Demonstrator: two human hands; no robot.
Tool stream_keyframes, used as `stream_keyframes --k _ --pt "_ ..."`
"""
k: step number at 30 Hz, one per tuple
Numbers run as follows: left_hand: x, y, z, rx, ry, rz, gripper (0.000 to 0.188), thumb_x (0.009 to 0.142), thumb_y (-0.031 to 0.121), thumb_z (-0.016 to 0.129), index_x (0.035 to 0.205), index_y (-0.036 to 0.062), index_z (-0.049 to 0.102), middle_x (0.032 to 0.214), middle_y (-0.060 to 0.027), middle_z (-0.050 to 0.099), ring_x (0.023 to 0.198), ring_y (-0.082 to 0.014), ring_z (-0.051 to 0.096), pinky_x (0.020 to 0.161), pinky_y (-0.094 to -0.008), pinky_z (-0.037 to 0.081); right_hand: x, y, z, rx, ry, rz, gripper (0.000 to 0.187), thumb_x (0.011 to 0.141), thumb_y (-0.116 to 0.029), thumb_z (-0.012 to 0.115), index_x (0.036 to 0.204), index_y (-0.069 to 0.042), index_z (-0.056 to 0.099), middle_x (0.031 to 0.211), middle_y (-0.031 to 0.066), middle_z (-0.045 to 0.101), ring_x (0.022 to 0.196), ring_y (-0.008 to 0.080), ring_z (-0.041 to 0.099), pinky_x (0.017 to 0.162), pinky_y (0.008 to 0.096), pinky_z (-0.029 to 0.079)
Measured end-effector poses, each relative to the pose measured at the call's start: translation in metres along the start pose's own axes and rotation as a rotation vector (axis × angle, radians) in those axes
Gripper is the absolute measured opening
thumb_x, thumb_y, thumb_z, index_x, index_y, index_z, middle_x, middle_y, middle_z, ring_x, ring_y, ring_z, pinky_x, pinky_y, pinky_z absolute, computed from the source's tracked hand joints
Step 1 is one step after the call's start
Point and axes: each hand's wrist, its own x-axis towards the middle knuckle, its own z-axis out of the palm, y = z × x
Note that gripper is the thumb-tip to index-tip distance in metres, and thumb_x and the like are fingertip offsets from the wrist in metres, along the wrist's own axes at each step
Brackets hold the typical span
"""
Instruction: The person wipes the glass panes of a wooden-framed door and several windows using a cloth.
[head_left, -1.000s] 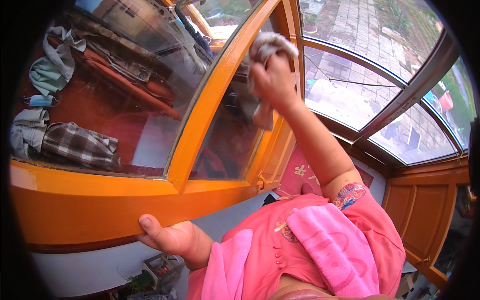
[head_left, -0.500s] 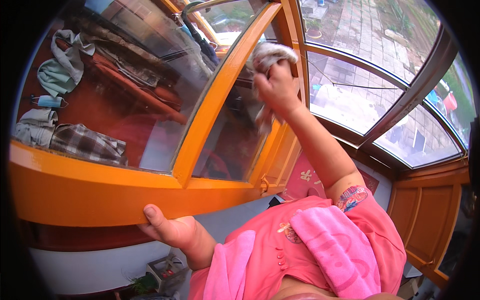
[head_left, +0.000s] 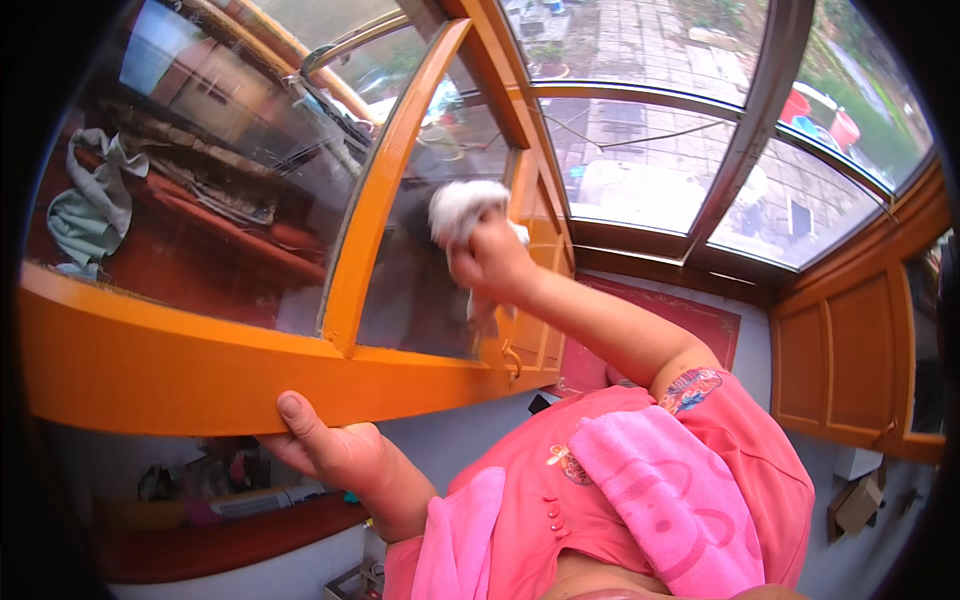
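My right hand point(head_left: 492, 262), slightly blurred by motion, is closed around a crumpled whitish cloth point(head_left: 465, 208). It is at the narrow glass pane point(head_left: 410, 270) of an orange wooden door point(head_left: 200, 365); I cannot tell whether the cloth touches the glass. Part of the cloth hangs below my fist. My left hand point(head_left: 340, 455) grips the door's outer edge, its thumb lying against the orange frame and its other fingers partly hidden behind it. Through the larger glass pane point(head_left: 250, 220), a grey and pale green cloth point(head_left: 100, 200) shows on a reddish-brown surface.
A metal door handle point(head_left: 513, 362) sticks out below the narrow pane. Framed windows point(head_left: 640, 150) look onto a paved yard. At the right stands another wooden panelled door point(head_left: 840, 350). A pink towel point(head_left: 670, 490) hangs over my chest. Beneath the door is a dark red ledge point(head_left: 230, 540).
My right hand and the cloth have moved down and left, from the pane's top corner to its middle. The view has shifted, showing more below the door. My left hand keeps its grip.
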Motion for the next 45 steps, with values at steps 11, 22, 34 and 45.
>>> stream_keyframes --k 11,22,34,45 --pt "-0.012 0.012 0.004 -0.155 -0.201 0.011 0.051 0.098 0.016 0.061 0.142 -0.0043 0.043 0.129 -0.0125 0.057 0.117 -0.0212 0.055 0.103 -0.0366 0.043 -0.093 0.005 -0.048 0.010 -0.416 0.412 0.032 0.082 -0.014 0.058 0.109 0.000 0.067 0.100 0.0211 0.068 0.095 0.0305 0.067 0.088 0.0399 0.052" --pt "-0.045 0.024 0.023 -0.288 -0.706 -0.024 0.081 0.094 0.007 0.066 0.155 0.0031 0.013 0.148 -0.0143 0.033 0.128 -0.0239 0.043 0.107 -0.0376 0.037 -0.122 -0.095 -0.194 0.688 0.146 0.637 0.024 0.078 -0.003 0.055 0.096 0.004 0.069 0.096 0.0096 0.071 0.092 0.0178 0.066 0.087 0.0322 0.054" --pt "-0.093 0.029 0.127 -0.305 -0.882 0.164 0.085 0.086 -0.004 0.072 0.156 -0.0003 0.023 0.148 -0.0116 0.034 0.131 -0.0234 0.040 0.106 -0.0369 0.037 -0.166 -0.114 -0.317 0.763 0.229 0.512 0.041 0.078 -0.017 0.061 0.112 0.006 0.063 0.103 0.0102 0.070 0.094 0.0183 0.067 0.089 0.0326 0.054" --pt "-0.163 0.043 0.302 -0.164 -0.629 0.391 0.086 0.074 0.007 0.080 0.152 0.0089 0.043 0.134 -0.0182 0.041 0.124 -0.0332 0.041 0.107 -0.0421 0.037 -0.179 -0.136 -0.433 0.711 0.366 0.398 0.037 0.076 -0.022 0.064 0.098 0.007 0.067 0.099 0.0163 0.072 0.093 0.0264 0.070 0.087 0.0401 0.056"
